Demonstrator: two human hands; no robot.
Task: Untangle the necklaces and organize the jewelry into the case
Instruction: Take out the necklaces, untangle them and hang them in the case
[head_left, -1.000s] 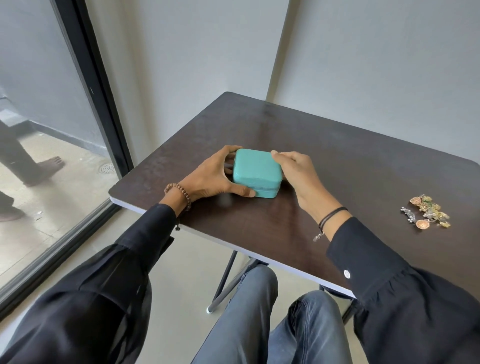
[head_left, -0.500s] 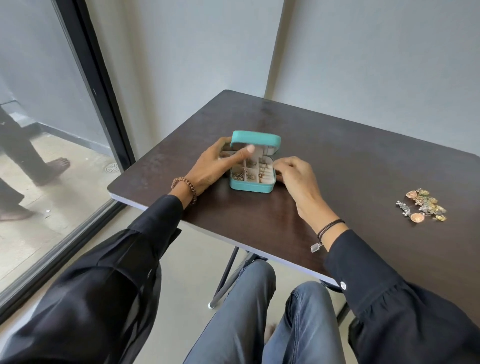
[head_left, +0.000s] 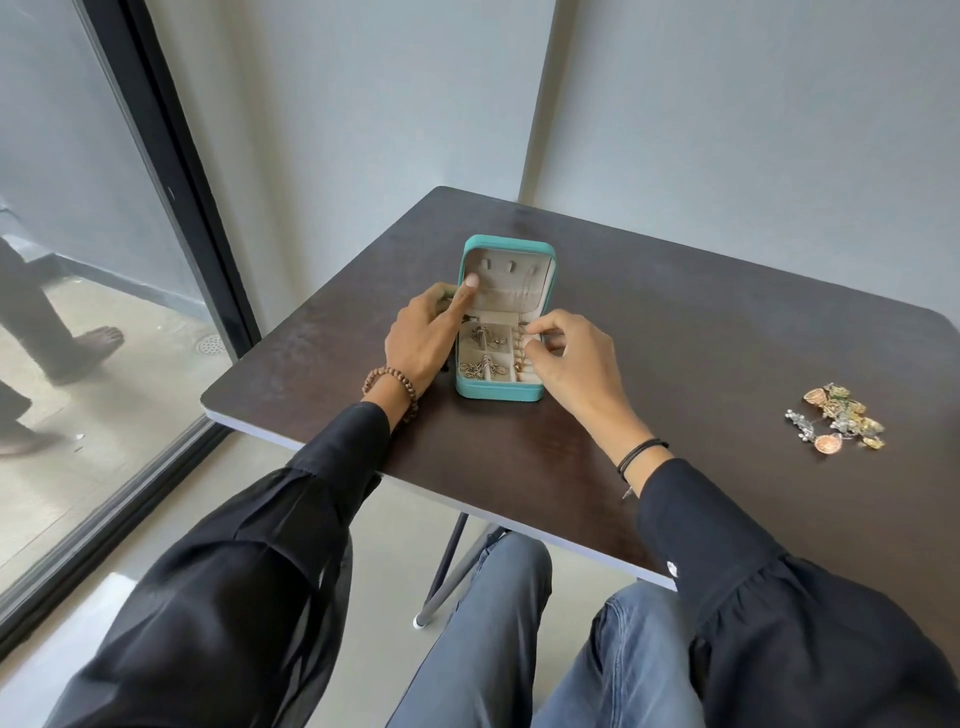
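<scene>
The teal case (head_left: 498, 393) sits open near the table's (head_left: 675, 338) 9 o'clock edge, its lid (head_left: 506, 242) standing up at 12 o'clock. Small chains and rings (head_left: 480, 368) lie in the tray's compartments. The left hand (head_left: 421, 338) grips the lid's 9 o'clock edge, thumb (head_left: 470, 285) pressed on the lining. The right hand (head_left: 571, 358) covers the tray's 3 o'clock side with fingers curled, thumb and forefinger close together; whether they pinch anything I cannot tell. A tangled pile of jewelry (head_left: 836, 418) lies well apart at 3 o'clock from the case, with bare tabletop between. At 9 o'clock, beyond a glass door (head_left: 171, 182), a bare foot (head_left: 91, 345) stands on the floor.
</scene>
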